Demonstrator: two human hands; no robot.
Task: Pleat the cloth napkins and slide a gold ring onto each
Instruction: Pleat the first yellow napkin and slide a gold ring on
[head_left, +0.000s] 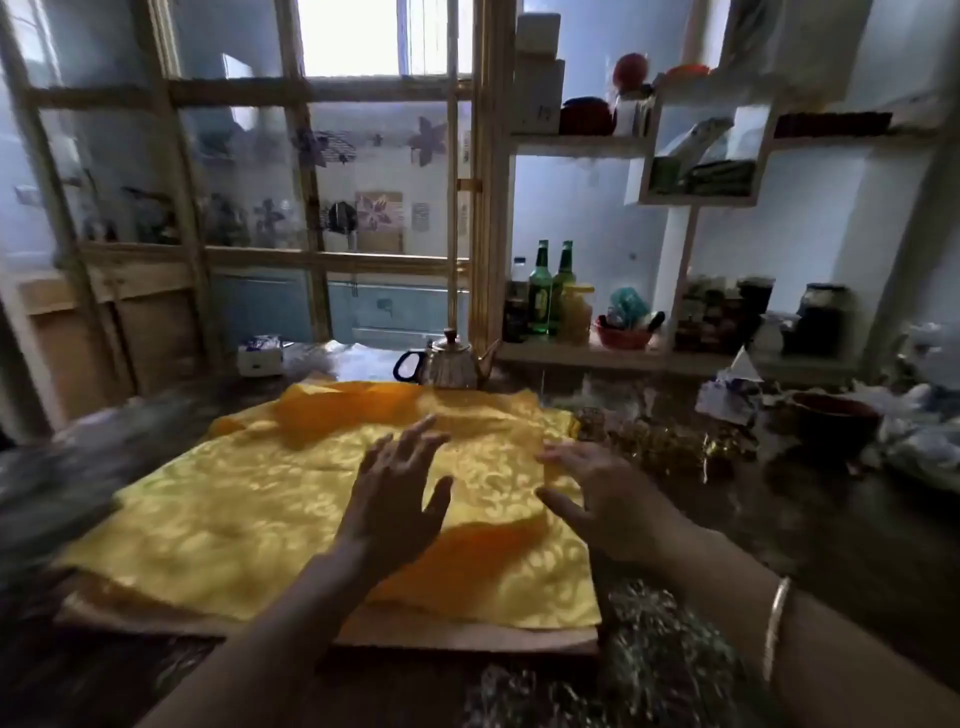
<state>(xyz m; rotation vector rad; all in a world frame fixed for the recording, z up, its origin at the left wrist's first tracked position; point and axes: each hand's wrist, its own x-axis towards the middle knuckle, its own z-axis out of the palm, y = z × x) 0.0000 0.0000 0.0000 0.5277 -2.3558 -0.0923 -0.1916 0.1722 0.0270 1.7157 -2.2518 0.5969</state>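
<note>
Cloth napkin (249, 519), yellow with a woven leaf pattern, lies spread on a pale wooden board (467, 636), its far edge rumpled and blurred. The left hand (395, 509) is over it, fingers splayed wide. The right hand (602, 499), also spread, is at the cloth's right edge, and I cannot tell whether it touches. Glittering gold rings (670, 447) nearby blur into one heap.

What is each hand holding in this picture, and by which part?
Nothing. The left hand spreads open over the napkin; the right hand lies open at its right edge, with no grip.
</note>
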